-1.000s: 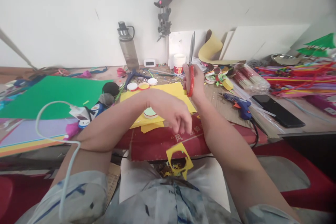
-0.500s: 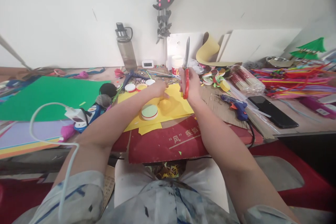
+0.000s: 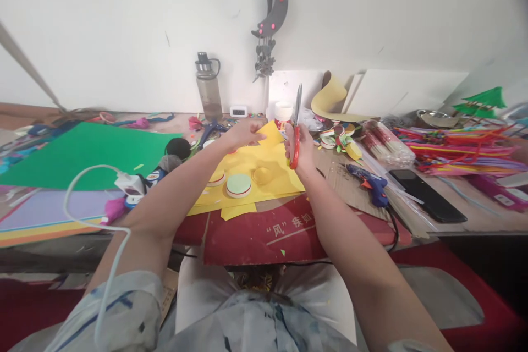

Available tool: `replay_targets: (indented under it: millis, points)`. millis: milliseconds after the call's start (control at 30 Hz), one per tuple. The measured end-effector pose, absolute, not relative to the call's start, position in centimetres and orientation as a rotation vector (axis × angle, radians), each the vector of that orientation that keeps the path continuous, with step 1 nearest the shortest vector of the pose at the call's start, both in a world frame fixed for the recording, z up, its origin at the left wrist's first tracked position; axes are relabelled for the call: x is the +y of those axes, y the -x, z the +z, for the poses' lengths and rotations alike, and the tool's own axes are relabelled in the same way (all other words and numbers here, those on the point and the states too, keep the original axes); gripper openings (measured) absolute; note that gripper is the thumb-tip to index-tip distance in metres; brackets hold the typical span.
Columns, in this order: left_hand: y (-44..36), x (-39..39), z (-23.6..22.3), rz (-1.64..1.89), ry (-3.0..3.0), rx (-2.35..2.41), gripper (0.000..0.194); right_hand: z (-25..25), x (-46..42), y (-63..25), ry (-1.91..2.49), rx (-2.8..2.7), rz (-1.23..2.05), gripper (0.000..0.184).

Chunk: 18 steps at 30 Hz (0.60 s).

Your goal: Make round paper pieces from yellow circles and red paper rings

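My left hand [image 3: 245,135] pinches a small piece of yellow paper [image 3: 271,133], raised above the table. In my right hand [image 3: 304,146] are red-handled scissors [image 3: 296,146], their blades pointing up and seemingly together. The paper's right corner is close to the scissors. Below both hands lie yellow sheets [image 3: 282,188] on a red cardboard [image 3: 247,242]. A round disc with a pale green top and red band [image 3: 238,183] rests on the sheets, beside a round yellow piece [image 3: 261,176]. My left forearm partly covers other discs.
On the right are a blue glue gun [image 3: 373,184], a black phone [image 3: 429,195] and pipe cleaners [image 3: 462,146]. At the back stand a water bottle [image 3: 209,91] and a small digital clock [image 3: 238,111]. A green sheet [image 3: 91,157] and a white cable [image 3: 76,220] are on the left.
My left hand has lifted a yellow paper piece from the sheets towards the scissors. The scissors stay upright in my right hand. The view has tilted up slightly.
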<state>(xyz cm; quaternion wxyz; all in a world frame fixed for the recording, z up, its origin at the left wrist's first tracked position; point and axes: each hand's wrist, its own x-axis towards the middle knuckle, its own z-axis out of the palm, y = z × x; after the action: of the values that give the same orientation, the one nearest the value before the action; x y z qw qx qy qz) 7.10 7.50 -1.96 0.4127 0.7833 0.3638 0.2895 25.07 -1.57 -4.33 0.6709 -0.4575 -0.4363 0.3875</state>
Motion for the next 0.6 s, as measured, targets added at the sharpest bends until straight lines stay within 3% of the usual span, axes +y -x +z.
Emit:
replay_targets:
  millis: [100, 233, 300, 500, 600]
  points:
    - [-6.9, 6.8, -1.6, 1.102, -1.911, 0.794, 0.028, -3.8, -1.8, -24.6, 0.962, -0.793, 0.978, 0.055]
    - [-6.9, 5.9, -2.0, 1.515, -2.277, 0.597, 0.013, -3.2, -2.2, -24.0, 0.852, -0.662, 1.266, 0.056]
    - [-6.7, 5.4, -2.5, 1.575, -2.451, 0.502, 0.007, -3.2, -2.4, -23.7, 0.762, -0.697, 1.316, 0.053]
    - [-6.0, 4.2, -3.9, 1.478, -2.613, 0.391, 0.016, -4.0, -2.4, -23.3, 0.675, -0.866, 1.153, 0.044]
    - [-6.4, 3.6, -4.3, 1.521, -2.295, 0.493, 0.038, -4.3, -2.1, -23.2, 0.684, -0.899, 1.045, 0.039]
